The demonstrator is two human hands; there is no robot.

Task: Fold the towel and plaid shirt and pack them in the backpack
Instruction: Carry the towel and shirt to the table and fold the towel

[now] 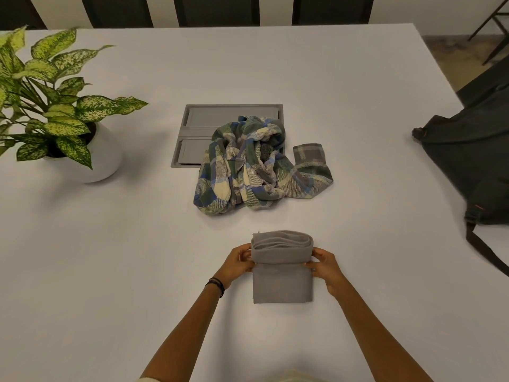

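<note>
A grey towel lies on the white table in front of me, folded into a narrow strip with its far end curled over into a thick fold. My left hand pinches the left side of that fold and my right hand pinches the right side. Beyond the towel the plaid shirt sits crumpled in a heap, green, blue and cream, one sleeve trailing to the right. The dark backpack lies at the table's right edge, with a strap hanging toward me.
A potted plant in a white pot stands at the left. A recessed grey cable hatch sits in the table's middle, partly under the shirt. Dark chairs line the far edge. Bare tabletop lies left of my arms.
</note>
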